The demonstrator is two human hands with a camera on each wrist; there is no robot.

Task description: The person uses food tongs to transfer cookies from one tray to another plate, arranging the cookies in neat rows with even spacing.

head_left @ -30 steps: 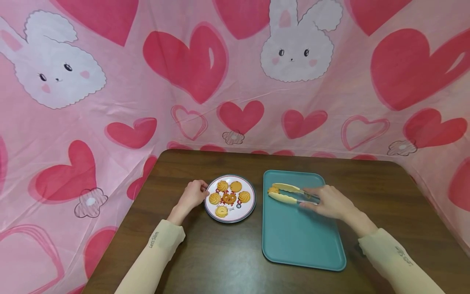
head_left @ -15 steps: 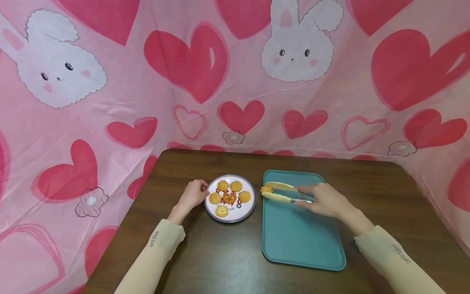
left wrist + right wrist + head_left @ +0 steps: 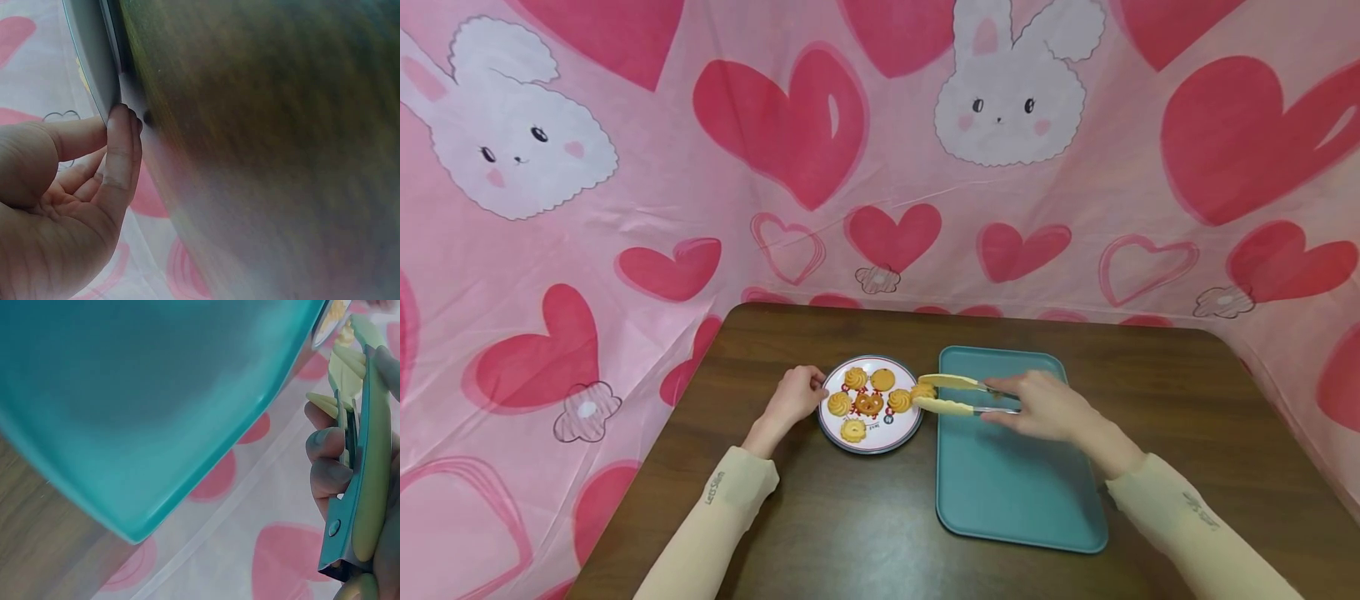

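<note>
My left hand [image 3: 795, 393] pinches the left rim of a white plate [image 3: 887, 439] between thumb and fingers, as the left wrist view [image 3: 81, 200] also shows. Several cookies lie on the plate, among them a pretzel-shaped one [image 3: 869, 404] in the middle and a ring-shaped one [image 3: 853, 431] at the near side. With my right hand [image 3: 1037, 406] I grip a pair of tongs [image 3: 951, 407] with pale yellow tips. Between those tips a golden cookie [image 3: 922, 390] is held at the plate's right rim. In the right wrist view my fingers curl round the tongs [image 3: 369, 469].
A teal tray [image 3: 1018, 492] lies right of the plate, beneath the tongs and right hand. Both rest on a dark brown wooden table [image 3: 820, 533]. A pink cloth with hearts and rabbits [image 3: 910, 183] hangs behind and beside the table.
My right hand has moved left with the tongs, carrying the cookie from over the tray to the plate's right rim. The left hand has stayed at the plate.
</note>
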